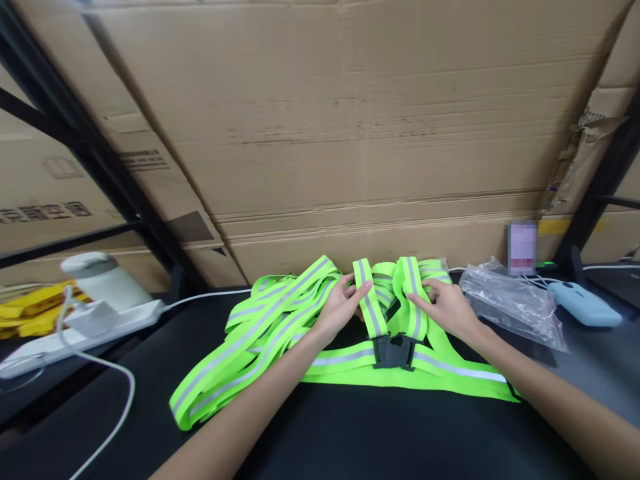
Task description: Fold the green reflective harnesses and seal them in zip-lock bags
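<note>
A neon-green reflective vest point(345, 360) made of straps with grey stripes lies on the black table, its black buckle point(394, 351) at the front middle. My left hand point(344, 303) pinches the left upright strap point(370, 300) between thumb and fingers. The right upright strap point(412, 313) is gripped the same way by my right hand point(444, 303). Both straps rise from just behind the buckle. Left of my left hand, a heap of more green reflective straps point(260, 333) is piled, partly behind my forearm.
Clear plastic bags point(510, 303) lie at the right, beside a light blue device point(585, 305) and a blurred upright card point(522, 248). On the left are a white power strip point(115, 327), a pale bottle point(107, 277) and yellow packets point(35, 310). Cardboard point(350, 133) stands behind.
</note>
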The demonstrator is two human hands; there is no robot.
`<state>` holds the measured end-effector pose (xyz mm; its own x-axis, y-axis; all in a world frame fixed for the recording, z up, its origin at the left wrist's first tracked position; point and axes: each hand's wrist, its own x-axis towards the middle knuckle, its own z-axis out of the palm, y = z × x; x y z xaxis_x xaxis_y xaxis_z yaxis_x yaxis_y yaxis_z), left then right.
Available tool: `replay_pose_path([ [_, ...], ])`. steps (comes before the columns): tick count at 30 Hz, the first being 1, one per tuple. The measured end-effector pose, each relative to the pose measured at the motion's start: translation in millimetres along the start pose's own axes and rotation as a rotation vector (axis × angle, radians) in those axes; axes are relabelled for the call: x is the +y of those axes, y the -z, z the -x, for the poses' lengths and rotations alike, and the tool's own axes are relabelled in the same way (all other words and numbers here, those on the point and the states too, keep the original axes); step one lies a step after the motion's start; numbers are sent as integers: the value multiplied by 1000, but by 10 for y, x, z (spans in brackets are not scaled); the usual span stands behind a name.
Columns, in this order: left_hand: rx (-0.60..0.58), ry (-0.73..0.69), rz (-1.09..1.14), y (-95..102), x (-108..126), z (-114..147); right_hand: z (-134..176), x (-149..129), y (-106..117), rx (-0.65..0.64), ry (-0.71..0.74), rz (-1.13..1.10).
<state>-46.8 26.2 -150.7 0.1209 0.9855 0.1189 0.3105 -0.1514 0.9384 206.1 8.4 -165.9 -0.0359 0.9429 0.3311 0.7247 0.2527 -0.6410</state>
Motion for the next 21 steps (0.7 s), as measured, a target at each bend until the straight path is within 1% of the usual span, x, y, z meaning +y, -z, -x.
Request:
replay_pose_path([
  [2,-43,-20,-33,67,1,83,5,-33,75,16,16,76],
  [3,-29,-44,-108,102,-5,119,5,-46,114,21,25,104],
  [6,82,-136,-436,184,-31,198,24,-69,198,2,41,148],
  [7,87,-145,-517,198,-35,217,40,-72,206,-18,41,153],
  [8,61,-138,-556,205,-35,234,62,-71,202,-44,37,154],
  [10,-55,-105,-580,198,-20,269,115,-60,166,-100,20,144],
  [11,-120,-110,-590,185,-8,289,142,-49,139,-124,9,133],
  [13,-230,-167,-602,144,21,334,190,-24,84,-166,-6,96],
  [15,-295,-208,-583,91,51,385,220,-2,39,-215,-8,32],
  [16,-307,-206,-536,63,64,411,228,4,22,-243,-3,-6],
  [18,-340,-158,-355,14,86,456,234,6,-2,-292,7,-81],
  [21,-458,-63,5,-41,93,502,243,-14,-25,-336,1,-259],
])
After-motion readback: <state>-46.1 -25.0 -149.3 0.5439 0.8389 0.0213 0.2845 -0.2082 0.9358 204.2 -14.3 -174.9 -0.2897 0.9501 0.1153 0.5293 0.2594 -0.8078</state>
